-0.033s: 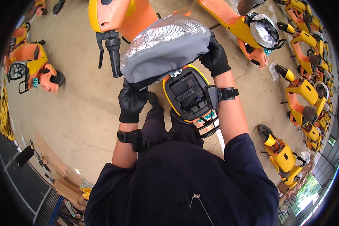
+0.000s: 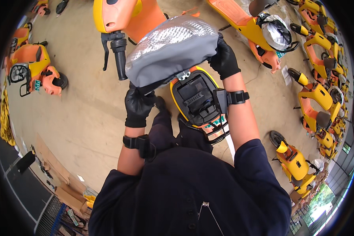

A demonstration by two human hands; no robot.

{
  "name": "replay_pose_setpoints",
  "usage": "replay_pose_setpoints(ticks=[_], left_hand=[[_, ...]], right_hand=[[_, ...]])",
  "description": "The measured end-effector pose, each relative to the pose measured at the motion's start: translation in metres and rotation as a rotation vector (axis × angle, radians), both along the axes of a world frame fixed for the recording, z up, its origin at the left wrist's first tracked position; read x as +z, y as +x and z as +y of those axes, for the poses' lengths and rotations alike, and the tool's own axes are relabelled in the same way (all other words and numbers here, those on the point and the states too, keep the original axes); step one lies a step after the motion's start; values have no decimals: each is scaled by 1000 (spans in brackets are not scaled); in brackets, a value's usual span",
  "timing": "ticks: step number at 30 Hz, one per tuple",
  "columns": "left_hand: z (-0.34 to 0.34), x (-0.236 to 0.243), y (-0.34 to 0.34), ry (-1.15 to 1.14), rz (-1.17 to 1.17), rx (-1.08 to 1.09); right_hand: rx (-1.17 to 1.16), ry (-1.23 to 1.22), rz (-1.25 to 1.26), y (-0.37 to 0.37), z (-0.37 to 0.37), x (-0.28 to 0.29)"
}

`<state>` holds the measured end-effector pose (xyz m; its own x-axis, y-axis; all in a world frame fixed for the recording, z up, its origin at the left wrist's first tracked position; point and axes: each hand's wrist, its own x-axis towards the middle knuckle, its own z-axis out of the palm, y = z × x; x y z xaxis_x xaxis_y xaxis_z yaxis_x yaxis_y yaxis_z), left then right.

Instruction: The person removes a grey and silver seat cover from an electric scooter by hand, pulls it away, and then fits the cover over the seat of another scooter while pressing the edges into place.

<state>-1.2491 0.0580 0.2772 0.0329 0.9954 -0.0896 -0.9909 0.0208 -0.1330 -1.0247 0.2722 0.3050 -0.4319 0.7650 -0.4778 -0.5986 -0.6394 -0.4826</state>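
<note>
- Holding the silver-and-grey covered seat at its 7 o'clock edge with the left hand, curling fingers narrowly at the rim.
- Gripping the 3 o'clock end with the right hand, bending fingers around the edge, showing fingertips only in part.
- Finding the seat tilted at 12 o'clock in view, with the open compartment at its 5 o'clock.
- Noting the black handlebar grip just beside, at 9 o'clock.
</note>
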Motion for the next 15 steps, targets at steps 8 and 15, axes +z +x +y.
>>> replay_pose_setpoints(ticks=[8,15], left_hand=[[0,-77,-23,-271,446,73],[4,-83,-35,-416,316,107]], right_hand=[[273,438,-1035,-2,31,-40],[248,710,-1105,-16,50,-13]])
